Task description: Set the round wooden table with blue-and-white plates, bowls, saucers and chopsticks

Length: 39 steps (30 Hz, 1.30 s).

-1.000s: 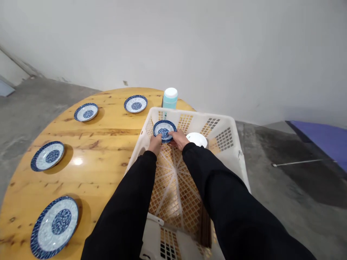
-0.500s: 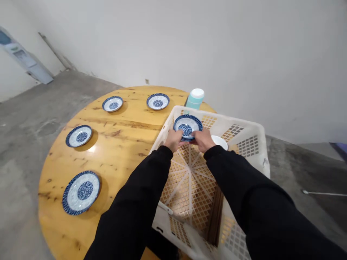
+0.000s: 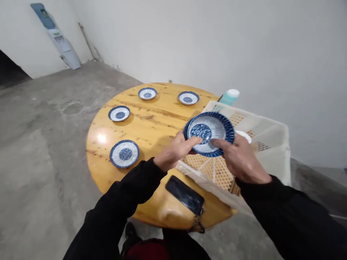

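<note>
Both hands grip a small stack of blue-and-white bowls, tilted toward me above the near left side of a white plastic basket. My left hand is closed on the stack's left side, its thumb lying inside the top bowl. On the right side, my right hand is closed too, thumb pressed inside and fingers hidden underneath. How many bowls are nested cannot be made out. Left of the hands, blue-rimmed plates stand apart on the round wooden table, the nearest plate being the largest in view.
A black phone with a strap lies at the table's near edge. Behind the basket stands a turquoise bottle with a white lid. A white round item and brown sticks are inside the basket. A water dispenser stands far left.
Both hands have lifted the bowls from over the basket's far part, bringing them nearer and tilting them. My view has swung left and back, and the phone has come into sight.
</note>
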Motion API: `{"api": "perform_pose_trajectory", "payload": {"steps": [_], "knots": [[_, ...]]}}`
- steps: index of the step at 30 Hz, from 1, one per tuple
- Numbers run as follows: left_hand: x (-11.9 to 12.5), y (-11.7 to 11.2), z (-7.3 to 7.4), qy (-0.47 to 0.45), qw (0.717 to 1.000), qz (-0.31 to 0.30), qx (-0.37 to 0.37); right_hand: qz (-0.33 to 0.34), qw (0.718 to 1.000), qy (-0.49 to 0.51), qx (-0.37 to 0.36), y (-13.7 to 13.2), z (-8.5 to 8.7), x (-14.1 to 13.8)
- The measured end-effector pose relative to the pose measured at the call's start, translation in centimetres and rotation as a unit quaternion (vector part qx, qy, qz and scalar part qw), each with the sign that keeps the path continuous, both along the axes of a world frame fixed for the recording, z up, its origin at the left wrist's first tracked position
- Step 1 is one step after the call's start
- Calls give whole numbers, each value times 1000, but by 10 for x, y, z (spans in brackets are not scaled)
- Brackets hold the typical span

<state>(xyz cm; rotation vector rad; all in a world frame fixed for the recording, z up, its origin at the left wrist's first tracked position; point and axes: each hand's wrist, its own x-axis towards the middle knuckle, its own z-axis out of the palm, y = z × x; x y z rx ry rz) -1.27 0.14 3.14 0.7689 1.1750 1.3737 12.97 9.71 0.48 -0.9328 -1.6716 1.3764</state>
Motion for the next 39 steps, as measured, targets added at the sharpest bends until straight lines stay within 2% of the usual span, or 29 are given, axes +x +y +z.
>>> {"api": "perform_pose_trajectory", "payload": {"steps": [4,8,11,15,19,22,26,35,39], "knots": [[-24,-122,-21,15,999,32,-36,35,997,-24,-64,-115,-24,-31],[-43,-236,-54,19,992,97,-80,69,989,-29,-131,-227,-62,-61],[-52,-310,-79,-17,982,136,-132,93,979,-44,-174,-300,-90,-78],[-55,-390,-104,-41,959,185,-210,130,966,-59,-216,-375,-122,-89],[-51,-444,-123,-73,942,221,-240,150,962,-87,-211,-419,-143,-91],[-50,-465,-135,-98,932,236,-259,176,960,-99,-194,-432,-151,-94],[-59,-470,-141,-124,930,241,-248,194,960,-102,-173,-432,-154,-105],[-113,-441,-126,-91,932,265,-229,220,964,-71,-134,-402,-152,-167],[-137,-422,-124,-89,930,275,-228,205,968,-66,-127,-384,-152,-192]]}}
